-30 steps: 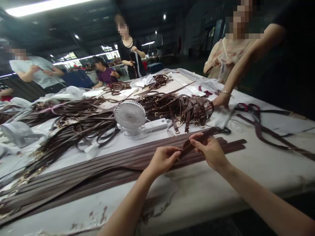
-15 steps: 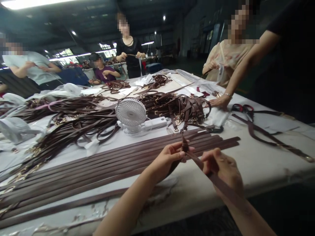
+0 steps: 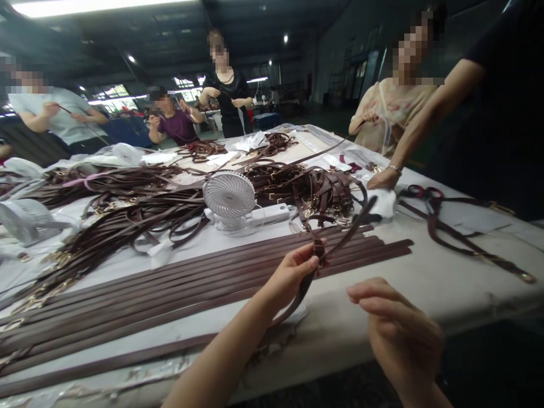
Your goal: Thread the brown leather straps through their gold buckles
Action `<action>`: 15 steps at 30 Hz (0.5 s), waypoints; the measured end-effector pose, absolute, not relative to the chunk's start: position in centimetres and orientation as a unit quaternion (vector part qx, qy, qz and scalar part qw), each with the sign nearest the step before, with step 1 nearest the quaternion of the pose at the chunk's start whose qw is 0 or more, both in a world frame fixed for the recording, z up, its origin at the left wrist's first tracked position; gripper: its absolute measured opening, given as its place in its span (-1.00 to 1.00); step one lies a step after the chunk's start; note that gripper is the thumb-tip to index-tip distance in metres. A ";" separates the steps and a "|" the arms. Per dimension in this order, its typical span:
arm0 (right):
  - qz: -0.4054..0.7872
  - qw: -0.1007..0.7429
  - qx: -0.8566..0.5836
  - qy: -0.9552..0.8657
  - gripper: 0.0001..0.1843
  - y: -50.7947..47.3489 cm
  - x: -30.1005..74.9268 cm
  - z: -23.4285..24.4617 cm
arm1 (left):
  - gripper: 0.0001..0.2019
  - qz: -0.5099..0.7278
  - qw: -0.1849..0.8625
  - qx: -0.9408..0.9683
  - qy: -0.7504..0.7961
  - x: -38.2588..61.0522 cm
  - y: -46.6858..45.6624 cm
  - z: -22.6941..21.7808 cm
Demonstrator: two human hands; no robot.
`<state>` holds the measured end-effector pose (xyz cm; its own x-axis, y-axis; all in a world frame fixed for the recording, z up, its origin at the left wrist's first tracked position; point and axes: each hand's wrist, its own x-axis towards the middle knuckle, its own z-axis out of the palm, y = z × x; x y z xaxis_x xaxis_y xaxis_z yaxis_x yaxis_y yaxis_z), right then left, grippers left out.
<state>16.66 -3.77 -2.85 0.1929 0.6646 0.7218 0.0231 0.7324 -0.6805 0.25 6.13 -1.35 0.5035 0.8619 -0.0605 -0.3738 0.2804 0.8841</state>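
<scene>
My left hand (image 3: 293, 275) pinches a long dark brown leather strap (image 3: 340, 238) just above the table's near edge. The strap's free end arcs up and to the right toward a pile of buckled straps (image 3: 314, 190), and its other part hangs down under my wrist. My right hand (image 3: 399, 328) hovers lower right, off the strap, fingers curled together with nothing visible in them. Several flat brown straps (image 3: 170, 289) lie side by side on the white table (image 3: 446, 283) beneath my hands.
A small white desk fan (image 3: 229, 198) stands mid-table beside a white power bank. Tangled brown straps (image 3: 119, 221) cover the left half. A co-worker's hand (image 3: 385, 178) rests on the table at right; several other people stand around the far side.
My right hand has let go of the strap and dropped toward the lower right. The strap's free end has swung up and away to the right, held only by my left hand.
</scene>
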 end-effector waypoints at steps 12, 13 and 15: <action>0.250 0.769 -0.379 -0.449 -0.79 -2.2 16.5 -1.7 | -0.43 0.411 0.756 0.447 0.242 0.6 5.7 -1.4; 0.264 0.745 -0.416 -0.449 -0.73 -2.5 16.5 -1.9 | -0.45 0.418 0.759 0.435 0.245 0.6 5.7 -1.3; 0.323 0.669 -0.483 -0.463 -0.63 -3.0 16.3 -2.2 | -0.49 0.433 0.763 0.411 0.249 0.8 5.5 -1.1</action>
